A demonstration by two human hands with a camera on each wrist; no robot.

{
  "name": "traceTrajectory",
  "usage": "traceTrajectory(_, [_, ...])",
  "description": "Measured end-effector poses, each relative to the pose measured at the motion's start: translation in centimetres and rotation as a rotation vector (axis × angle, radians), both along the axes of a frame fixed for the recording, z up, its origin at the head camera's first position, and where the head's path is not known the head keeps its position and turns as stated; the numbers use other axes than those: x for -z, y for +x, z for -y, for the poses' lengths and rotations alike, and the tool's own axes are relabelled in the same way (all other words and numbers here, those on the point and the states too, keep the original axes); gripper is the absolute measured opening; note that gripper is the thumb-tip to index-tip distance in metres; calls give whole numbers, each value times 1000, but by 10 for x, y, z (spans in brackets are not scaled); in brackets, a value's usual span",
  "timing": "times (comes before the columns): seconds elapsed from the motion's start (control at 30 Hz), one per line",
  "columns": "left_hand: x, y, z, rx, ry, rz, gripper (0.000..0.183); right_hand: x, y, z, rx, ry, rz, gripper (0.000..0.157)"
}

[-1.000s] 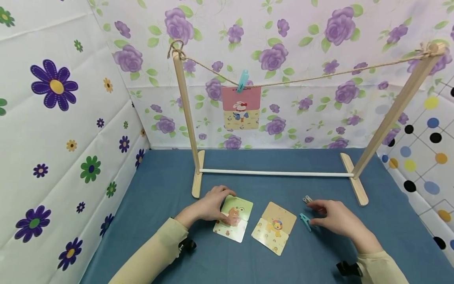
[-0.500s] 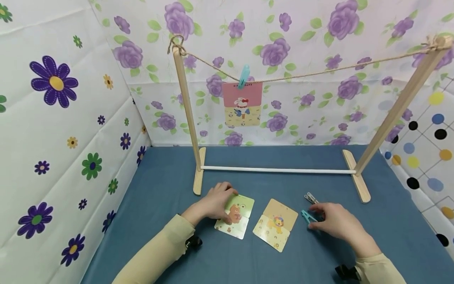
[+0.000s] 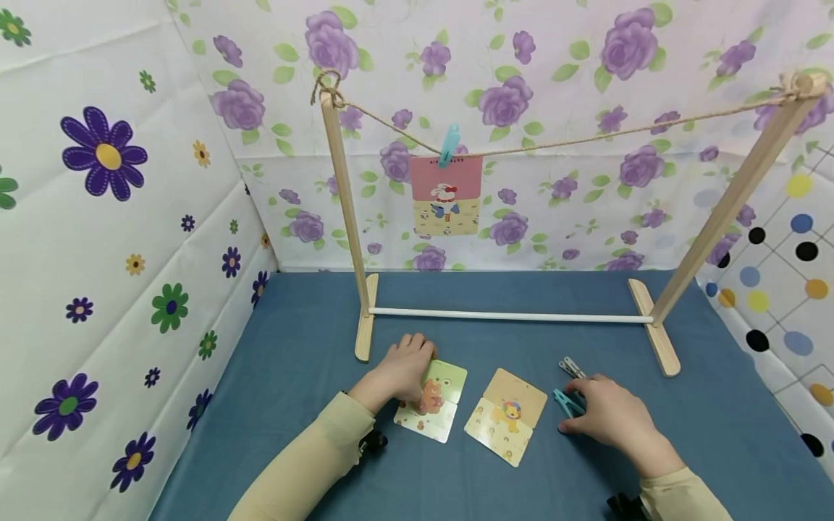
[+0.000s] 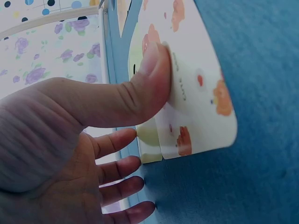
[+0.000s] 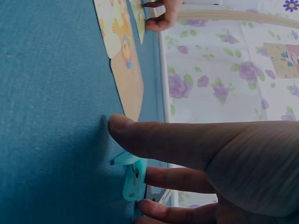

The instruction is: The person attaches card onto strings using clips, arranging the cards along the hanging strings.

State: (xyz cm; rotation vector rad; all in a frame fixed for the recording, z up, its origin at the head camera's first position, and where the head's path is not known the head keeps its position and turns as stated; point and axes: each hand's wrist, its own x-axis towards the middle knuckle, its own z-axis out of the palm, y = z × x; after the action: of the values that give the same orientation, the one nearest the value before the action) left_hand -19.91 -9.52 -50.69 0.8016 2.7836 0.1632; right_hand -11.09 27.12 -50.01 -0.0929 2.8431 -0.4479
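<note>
My left hand (image 3: 405, 367) rests at the left side of a green-and-white card (image 3: 446, 396) with a bear picture, which lies flat on the blue cloth. In the left wrist view the thumb presses on the card's face, while the other fingers reach the cloth by its edge. On the right, my right hand (image 3: 610, 411) is spread around a teal clothespin (image 3: 567, 402); thumb and fingers stand apart on either side of it. A pale clothespin (image 3: 572, 367) lies just behind, partly hidden by the fingers in the right wrist view. Between the hands lies a yellow lion card (image 3: 507, 416).
Behind the cards stands a wooden frame with two posts (image 3: 345, 195) and a white rod (image 3: 508, 315) low across it. A sagging rope (image 3: 586, 142) joins the post tops. A pink-and-yellow rabbit card (image 3: 447, 197) hangs from it by another teal clothespin (image 3: 449, 145).
My left hand has shifted slightly right, closer over the bear card. The right hand has moved a little around the teal clothespin, which has turned slightly. The lion card stays put.
</note>
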Motion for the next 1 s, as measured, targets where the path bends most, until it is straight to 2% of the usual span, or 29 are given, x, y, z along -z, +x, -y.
traceTrajectory(0.5, [3, 5, -2, -34, 26, -1, 93, 7, 6, 4, 19, 29, -35, 60])
traceTrajectory(1.0, [5, 8, 1, -129, 125, 33, 103, 5, 7, 6, 25, 34, -43, 60])
